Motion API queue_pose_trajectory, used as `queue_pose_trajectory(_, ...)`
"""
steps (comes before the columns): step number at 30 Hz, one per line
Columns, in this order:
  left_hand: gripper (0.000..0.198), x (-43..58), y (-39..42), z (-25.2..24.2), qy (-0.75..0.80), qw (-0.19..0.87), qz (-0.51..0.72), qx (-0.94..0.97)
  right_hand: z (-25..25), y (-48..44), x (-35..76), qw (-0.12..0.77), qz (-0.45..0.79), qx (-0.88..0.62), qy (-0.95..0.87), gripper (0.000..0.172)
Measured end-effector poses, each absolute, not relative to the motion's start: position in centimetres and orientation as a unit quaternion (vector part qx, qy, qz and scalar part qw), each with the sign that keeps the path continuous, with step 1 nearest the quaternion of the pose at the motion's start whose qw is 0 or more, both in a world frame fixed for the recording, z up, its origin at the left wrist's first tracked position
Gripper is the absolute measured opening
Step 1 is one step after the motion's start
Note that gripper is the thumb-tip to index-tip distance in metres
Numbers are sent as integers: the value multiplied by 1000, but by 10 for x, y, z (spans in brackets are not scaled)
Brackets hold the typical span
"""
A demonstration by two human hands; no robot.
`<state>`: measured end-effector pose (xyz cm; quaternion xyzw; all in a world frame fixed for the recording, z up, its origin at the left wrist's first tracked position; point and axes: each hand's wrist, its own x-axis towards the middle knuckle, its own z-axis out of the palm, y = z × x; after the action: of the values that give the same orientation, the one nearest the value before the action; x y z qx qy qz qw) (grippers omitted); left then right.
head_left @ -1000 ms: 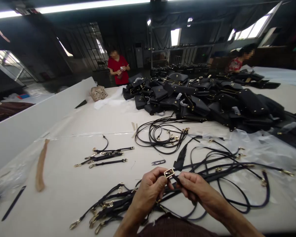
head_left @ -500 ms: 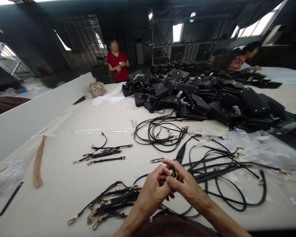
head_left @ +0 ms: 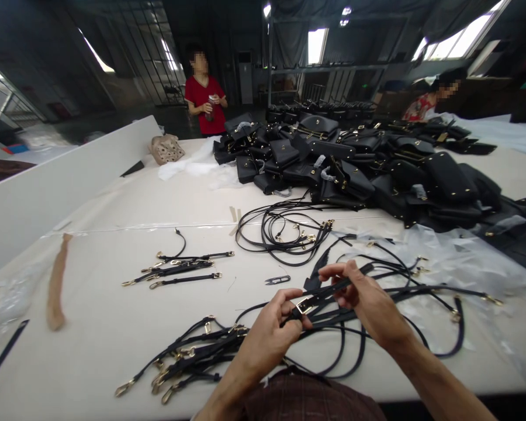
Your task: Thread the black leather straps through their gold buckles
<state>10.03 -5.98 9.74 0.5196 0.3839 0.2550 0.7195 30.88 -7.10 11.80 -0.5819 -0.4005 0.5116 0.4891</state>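
Black strip (head_left: pixel 6 351): flat on the table (head_left: pixel 109 339), well to the left of the left fingers.
Brown strip (head_left: pixel 56 286): also flat, closer to those fingers than the black one.
Tan bag (head_left: pixel 166 150): far beyond the left fingers and off to their left, dark spots over its side; its inside is hidden.
Short straps (head_left: pixel 182 269): a small bunch with gold clasps, left of the left fingers and a little beyond them.
Near straps (head_left: pixel 193 358): a heap with more gold clasps, just left of the left hand (head_left: pixel 269 330).
Red shirt (head_left: pixel 204 96): a person standing past the bench, far beyond the fingers, a bottle (head_left: pixel 210 110) between both hands; its contents cannot be told.
Left fingers: clamped with the thumb on the held strap (head_left: pixel 331 292), right at its gold buckle (head_left: pixel 304 305).
Snips (head_left: pixel 277 280): lying just beyond the left fingertips.
Coil (head_left: pixel 284 234): looped thin straps, beyond the snips.
Held strap: raised between the hands, running from the left fingers up to the right.
Scrap (head_left: pixel 318 272): black, just beyond the held strap.
Bags (head_left: pixel 355 178): a big black pile far beyond both hands, some handles in clear film; insides hidden.
Right hand (head_left: pixel 370 298): thumb and forefinger apart, the strap passing by them; whether the other fingers grip it, I cannot tell.
Long straps (head_left: pixel 421 292): tangled, right of the right fingers.
Clear plastic (head_left: pixel 456 251): crumpled, farther right.
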Motion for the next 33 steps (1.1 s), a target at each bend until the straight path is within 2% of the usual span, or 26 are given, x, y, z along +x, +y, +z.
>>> queue_pose_trajectory(4, 35, 98, -56, 98, 367, 761, 241, 478, 123, -74, 322, 550, 618, -483, -287, 42)
queue_pose_trajectory(6, 32, 102, -54, 96, 368, 772, 243, 457, 124, -77, 320, 555, 631, -464, -281, 33)
queue_pose_trajectory(12, 16, 111, -54, 95, 400, 772, 273, 411, 119, -76, 309, 557, 631, -472, -262, 27)
queue_pose_trajectory(16, 17, 112, -55, 94, 416, 743, 271, 449, 112, -77, 304, 534, 646, -473, -272, 25)
queue_pose_trajectory(22, 12, 114, -57, 95, 448, 645, 277, 554, 98, -85, 297, 491, 659, -493, -285, 28)
queue_pose_trajectory(33, 17, 116, -54, 90, 444, 670, 270, 531, 89, -89, 295, 503, 666, -505, -218, 35)
